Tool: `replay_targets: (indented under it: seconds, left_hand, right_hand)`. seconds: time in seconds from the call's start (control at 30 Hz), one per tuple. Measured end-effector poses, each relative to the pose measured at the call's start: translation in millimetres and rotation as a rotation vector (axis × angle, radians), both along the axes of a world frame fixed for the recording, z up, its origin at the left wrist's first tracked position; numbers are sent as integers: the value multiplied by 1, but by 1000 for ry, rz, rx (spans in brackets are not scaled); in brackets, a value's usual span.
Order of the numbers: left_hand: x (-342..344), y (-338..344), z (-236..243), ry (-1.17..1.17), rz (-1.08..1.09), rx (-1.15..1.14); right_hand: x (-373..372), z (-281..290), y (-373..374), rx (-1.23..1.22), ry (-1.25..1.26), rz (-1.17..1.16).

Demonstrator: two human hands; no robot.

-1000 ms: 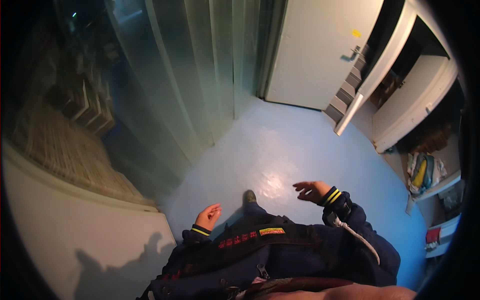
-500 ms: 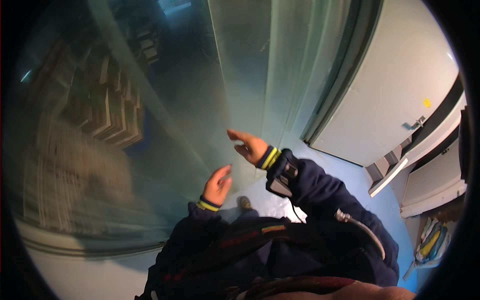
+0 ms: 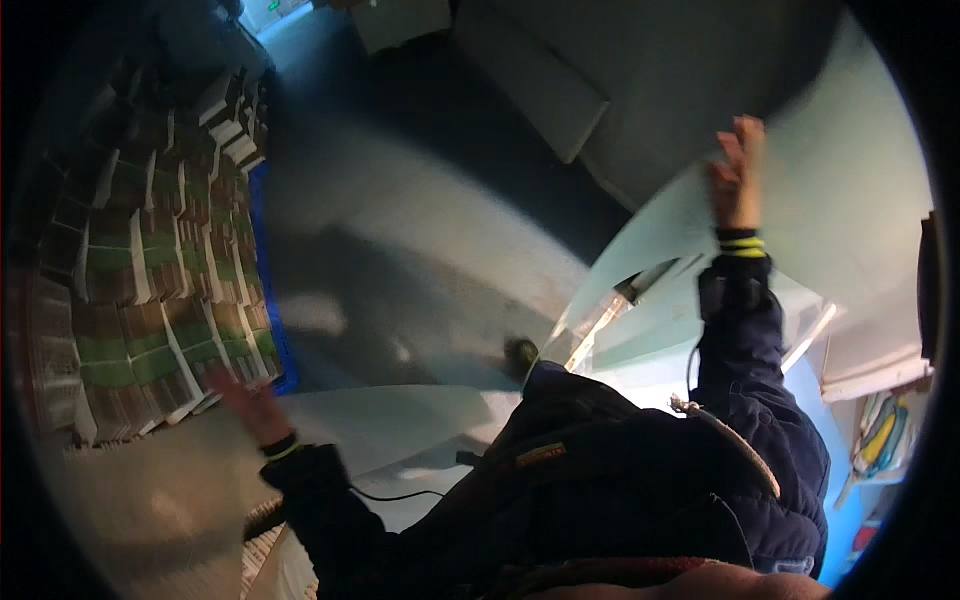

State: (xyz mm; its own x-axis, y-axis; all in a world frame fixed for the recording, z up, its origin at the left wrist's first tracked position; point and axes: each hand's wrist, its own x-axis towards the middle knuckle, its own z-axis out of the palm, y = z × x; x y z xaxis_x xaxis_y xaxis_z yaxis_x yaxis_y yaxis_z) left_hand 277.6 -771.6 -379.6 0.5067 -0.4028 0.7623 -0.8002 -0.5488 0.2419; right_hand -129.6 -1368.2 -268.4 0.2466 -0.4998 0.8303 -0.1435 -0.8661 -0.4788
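Observation:
My right hand (image 3: 737, 172) is raised at the upper right, fingers stretched against a clear plastic curtain strip (image 3: 840, 150) that bows outward. My left hand (image 3: 255, 405) is low on the left, blurred, with fingers stretched out against or beside another strip (image 3: 390, 400); exact contact is hard to tell. I see nothing held in either hand. The opening between the strips shows a darker floor (image 3: 380, 280) with my shoe (image 3: 522, 352) on it.
On the left, stacks of brown and green sheet bundles (image 3: 165, 250) stand on a blue pallet (image 3: 280, 350). A pale board (image 3: 530, 80) lies at the top. A lit opening (image 3: 280, 15) is at the far upper left. Colorful cloths or bags (image 3: 880, 435) sit at right.
My hands moved from close together to wide apart, parting the plastic strips. The view shifted forward, exposing the room and pallet beyond the curtain; the white door slid out toward the right.

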Motion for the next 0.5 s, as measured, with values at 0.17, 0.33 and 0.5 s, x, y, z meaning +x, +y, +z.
replay_targets:
  seconds: [0.17,0.33,0.5]
  left_hand:
    - [73,23,9,325,302,-972]
    - [130,13,-220,1297,-45,-953]
    - [145,-242,-44,1377,-222,-277]
  right_hand:
    - [17,5,-40,-70,-208,-468]
    - [234,-45,-154,988,-481,-3]
    - [517,-110,-84,622,502,939]
